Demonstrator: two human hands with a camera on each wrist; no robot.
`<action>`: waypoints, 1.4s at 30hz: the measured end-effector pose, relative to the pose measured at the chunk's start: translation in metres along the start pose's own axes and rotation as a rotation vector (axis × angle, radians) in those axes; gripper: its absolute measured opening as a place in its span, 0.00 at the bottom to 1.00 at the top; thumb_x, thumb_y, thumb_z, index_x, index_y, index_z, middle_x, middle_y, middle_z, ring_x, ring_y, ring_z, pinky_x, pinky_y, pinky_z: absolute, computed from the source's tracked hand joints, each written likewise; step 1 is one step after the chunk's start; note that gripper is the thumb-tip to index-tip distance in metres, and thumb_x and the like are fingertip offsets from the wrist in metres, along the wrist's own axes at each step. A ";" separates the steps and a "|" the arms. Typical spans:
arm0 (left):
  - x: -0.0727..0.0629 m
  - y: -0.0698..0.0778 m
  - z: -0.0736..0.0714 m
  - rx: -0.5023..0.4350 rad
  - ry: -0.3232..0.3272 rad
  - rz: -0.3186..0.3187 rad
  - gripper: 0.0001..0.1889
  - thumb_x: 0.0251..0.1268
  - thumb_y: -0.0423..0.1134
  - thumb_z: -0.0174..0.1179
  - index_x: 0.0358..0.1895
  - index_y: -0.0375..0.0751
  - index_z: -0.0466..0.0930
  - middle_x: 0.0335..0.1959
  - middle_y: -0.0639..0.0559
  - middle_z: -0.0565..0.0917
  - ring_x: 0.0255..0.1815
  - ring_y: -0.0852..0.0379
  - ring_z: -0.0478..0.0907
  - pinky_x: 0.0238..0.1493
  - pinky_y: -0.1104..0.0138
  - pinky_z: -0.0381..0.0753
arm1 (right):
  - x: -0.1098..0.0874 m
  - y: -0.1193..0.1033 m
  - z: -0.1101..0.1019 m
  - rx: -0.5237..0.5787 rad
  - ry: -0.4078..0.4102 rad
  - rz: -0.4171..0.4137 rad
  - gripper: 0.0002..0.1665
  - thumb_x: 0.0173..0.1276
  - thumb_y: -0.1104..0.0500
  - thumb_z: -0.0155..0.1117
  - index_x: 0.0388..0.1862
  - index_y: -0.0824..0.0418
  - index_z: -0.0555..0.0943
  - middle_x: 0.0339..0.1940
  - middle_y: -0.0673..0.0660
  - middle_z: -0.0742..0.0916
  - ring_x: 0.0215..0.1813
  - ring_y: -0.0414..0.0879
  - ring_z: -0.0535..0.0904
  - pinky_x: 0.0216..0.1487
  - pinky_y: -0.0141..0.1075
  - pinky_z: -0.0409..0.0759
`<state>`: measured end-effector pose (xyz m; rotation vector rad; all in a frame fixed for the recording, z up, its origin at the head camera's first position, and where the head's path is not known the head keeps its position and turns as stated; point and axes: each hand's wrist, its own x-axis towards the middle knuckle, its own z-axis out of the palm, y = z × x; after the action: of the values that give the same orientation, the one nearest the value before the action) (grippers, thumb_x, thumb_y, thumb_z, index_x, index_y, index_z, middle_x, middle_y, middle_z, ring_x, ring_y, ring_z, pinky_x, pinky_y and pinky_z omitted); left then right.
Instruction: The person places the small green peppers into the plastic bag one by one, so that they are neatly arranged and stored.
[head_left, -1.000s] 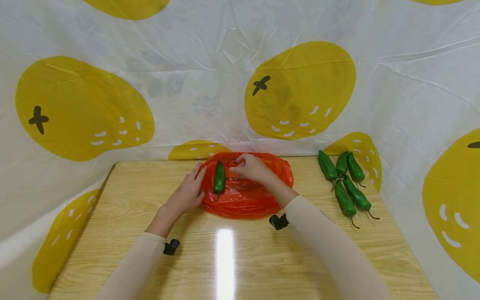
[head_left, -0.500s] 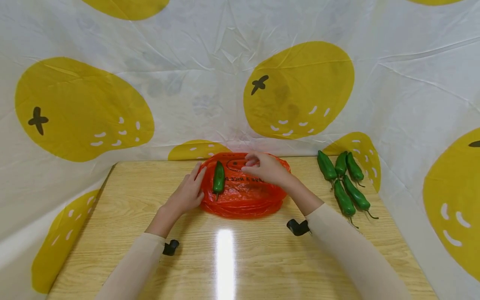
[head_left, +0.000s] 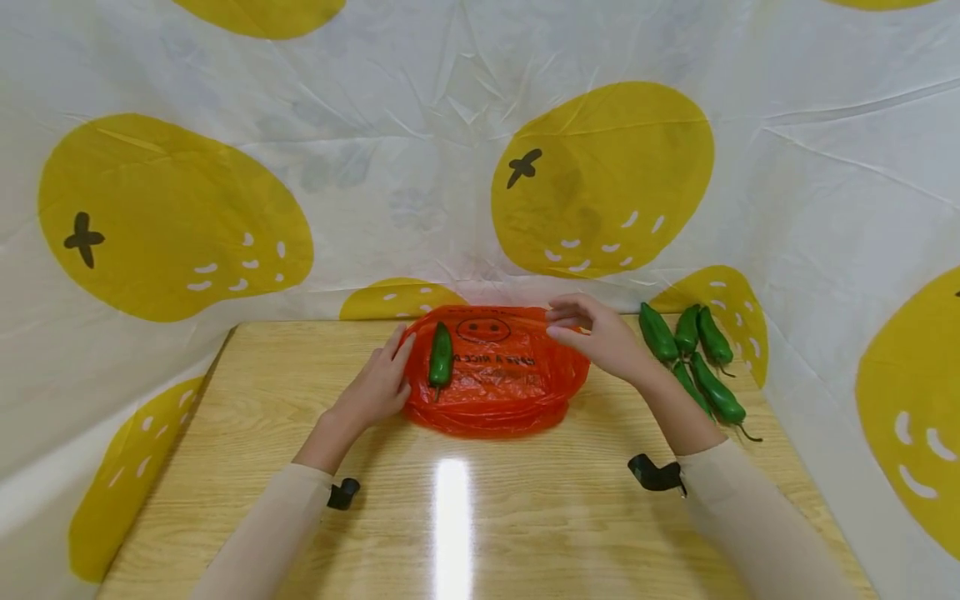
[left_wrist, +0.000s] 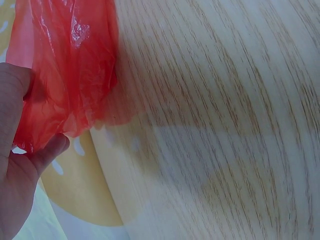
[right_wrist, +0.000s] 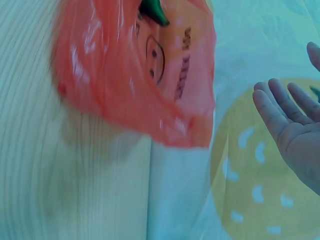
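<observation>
A red plastic bag (head_left: pixel 517 402) is set toward 12 o'clock on the wooden tabletop (head_left: pixel 540 525), its mirrored lettering and printed face exposed. A single green pepper (head_left: pixel 441 358) is contained within, toward 9 o'clock, its tip directed to 12 and its stem to 6. The bag's 9 o'clock edge is touched by the left hand (head_left: pixel 377 385); whether the film is pinched cannot be told. The right hand (head_left: pixel 603 335) is held near the 2 o'clock rim, released, its fingers loosely bent and nothing grasped. Five further peppers (head_left: pixel 709 383) are grouped well apart, toward 3 o'clock, partly covered by the right forearm.
</observation>
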<state>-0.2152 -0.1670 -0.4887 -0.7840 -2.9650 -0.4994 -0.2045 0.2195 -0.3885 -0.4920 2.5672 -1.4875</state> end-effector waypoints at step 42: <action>-0.001 0.003 -0.001 -0.009 0.028 0.012 0.40 0.65 0.32 0.60 0.80 0.29 0.55 0.83 0.30 0.52 0.66 0.28 0.73 0.70 0.43 0.73 | -0.110 0.125 -0.078 -0.331 0.140 0.299 0.45 0.81 0.42 0.54 0.81 0.72 0.57 0.76 0.79 0.66 0.75 0.77 0.63 0.65 0.70 0.70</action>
<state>-0.2128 -0.1650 -0.4866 -0.7890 -2.9326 -0.5184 -0.1491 0.3786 -0.4619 -0.0293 2.8528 -1.0398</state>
